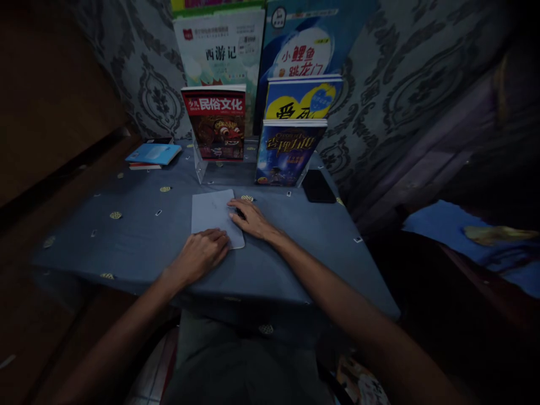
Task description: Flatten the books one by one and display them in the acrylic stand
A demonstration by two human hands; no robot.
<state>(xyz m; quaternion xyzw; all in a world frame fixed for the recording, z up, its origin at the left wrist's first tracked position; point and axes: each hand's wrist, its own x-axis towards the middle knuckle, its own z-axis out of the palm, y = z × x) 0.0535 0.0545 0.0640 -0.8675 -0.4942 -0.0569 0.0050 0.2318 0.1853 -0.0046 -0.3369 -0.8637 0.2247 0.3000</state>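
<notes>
A pale sheet or thin notebook lies flat on the table, with a small faint mark near its top. My left hand rests on its lower edge, palm down, fingers laid out and slightly bent. At the right edge of the paper is my right hand, its index finger reaching over the paper and its thumb below. Between that thumb and finger shows a short dark pen, mostly hidden by the hand.
Clear stands at the back hold a red-topped book, a dark blue book and taller books behind. A black phone lies to the right. Several books, a blue one on top, are stacked at the left. Patterned blue cloth covers the table.
</notes>
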